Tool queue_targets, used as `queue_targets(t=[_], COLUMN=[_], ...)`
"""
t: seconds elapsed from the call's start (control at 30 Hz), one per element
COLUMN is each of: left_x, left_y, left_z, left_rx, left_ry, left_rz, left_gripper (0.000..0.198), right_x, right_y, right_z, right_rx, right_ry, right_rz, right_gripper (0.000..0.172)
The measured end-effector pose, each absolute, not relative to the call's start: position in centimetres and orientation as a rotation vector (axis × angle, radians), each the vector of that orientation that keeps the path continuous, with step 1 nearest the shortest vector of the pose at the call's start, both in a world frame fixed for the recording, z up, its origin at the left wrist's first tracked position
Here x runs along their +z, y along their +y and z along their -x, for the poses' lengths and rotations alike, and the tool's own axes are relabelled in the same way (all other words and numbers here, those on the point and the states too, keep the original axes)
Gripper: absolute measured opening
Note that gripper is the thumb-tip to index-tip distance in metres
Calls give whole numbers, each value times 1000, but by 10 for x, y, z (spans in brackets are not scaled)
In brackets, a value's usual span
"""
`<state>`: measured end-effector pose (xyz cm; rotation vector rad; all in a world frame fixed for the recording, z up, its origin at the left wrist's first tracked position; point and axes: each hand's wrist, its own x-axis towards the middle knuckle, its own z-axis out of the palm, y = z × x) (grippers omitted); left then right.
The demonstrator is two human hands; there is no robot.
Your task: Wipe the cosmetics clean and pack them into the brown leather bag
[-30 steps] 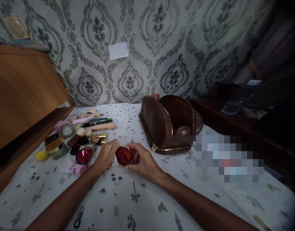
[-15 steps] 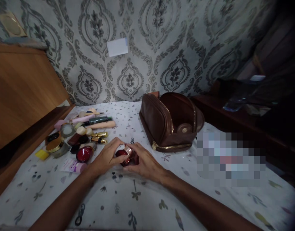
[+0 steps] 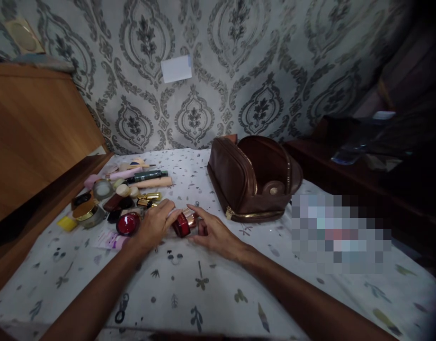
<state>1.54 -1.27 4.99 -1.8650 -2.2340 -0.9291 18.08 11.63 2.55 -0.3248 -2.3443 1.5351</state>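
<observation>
Head view: the brown bag [image 3: 228, 170] stands upright on the printed cloth [image 3: 175, 293], its main opening unzipped and its flap edge sagging forward; what lies in the dark interior cannot be made out. The body is smooth, leather-like and box-shaped, fitted with gold-toothed zippers and a round snap tab [image 3: 273, 191]. At the left, a cluster of cosmetics holds a squat clear jar [image 3: 88, 219] with a gold-rimmed, amber-brown lid, a frosted round jar [image 3: 103, 189], a glossy round red container [image 3: 127, 223], a dark green cylindrical tube [image 3: 146, 176] and a pink-and-purple squeeze tube [image 3: 109, 240], partly behind the left forearm. The red bottle [image 3: 181, 228], glossy and faceted, with a shiny rose-gold cap [image 3: 190, 217], lies tilted between both hands, cap toward the right. The left hand [image 3: 155, 225] pinches the bottle body, its grip closed with the thumb on top. The right hand [image 3: 218, 233] has its grip spread around the cap end; fingertip contact cannot be confirmed.
</observation>
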Motion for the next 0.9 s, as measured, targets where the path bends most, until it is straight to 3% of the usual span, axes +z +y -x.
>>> queue_targets(t=[0.33, 0.63, 0.9], left_x=[50, 55, 46], left_y=[-8, -15, -13], left_z=[-15, -17, -21], left_rx=[-1173, -906, -620], left_ry=[-2238, -2020, -1717], left_rz=[1946, 2172, 1932], left_gripper=[36, 34, 32], right_x=[28, 30, 33], right_y=[116, 115, 113], right_z=[-181, -180, -178], right_rx=[1532, 1569, 1579], right_ry=[-2305, -2292, -2251], right_rz=[300, 342, 374], right_gripper=[48, 43, 40])
